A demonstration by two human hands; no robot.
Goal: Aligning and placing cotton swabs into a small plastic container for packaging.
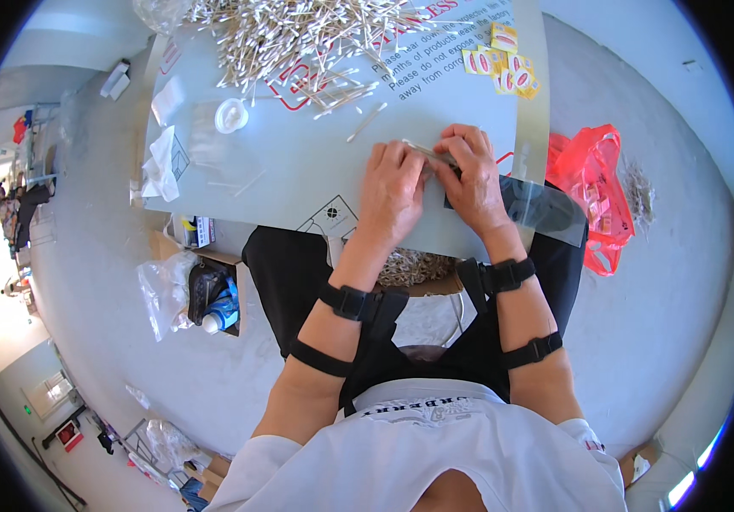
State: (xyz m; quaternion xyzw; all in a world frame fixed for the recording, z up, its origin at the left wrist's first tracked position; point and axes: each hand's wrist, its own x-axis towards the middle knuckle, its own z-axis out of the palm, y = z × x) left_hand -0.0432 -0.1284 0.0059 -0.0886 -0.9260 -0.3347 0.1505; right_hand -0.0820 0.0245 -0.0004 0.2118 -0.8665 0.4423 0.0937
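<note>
Close together over the near part of the table, my left hand (393, 192) and my right hand (474, 177) have their fingers curled and pinched. Between them they hold what looks like a small bunch of cotton swabs (418, 149), mostly hidden by the fingers; a white tip shows at its far end. A single cotton swab (367, 122) lies on the table just beyond my left hand. Farther back is a large loose heap of cotton swabs (286, 38). A dark see-through plastic sheet (542, 209) lies beside my right wrist, at the table's near right corner.
Yellow-and-white labels or packets (512, 70) lie at the table's far right. To the left are a small round white container (231, 115) and crumpled white tissue (160, 166). A red plastic bag (593, 196) hangs at the right. Below stands a cardboard box (243, 299) with bags and a bottle.
</note>
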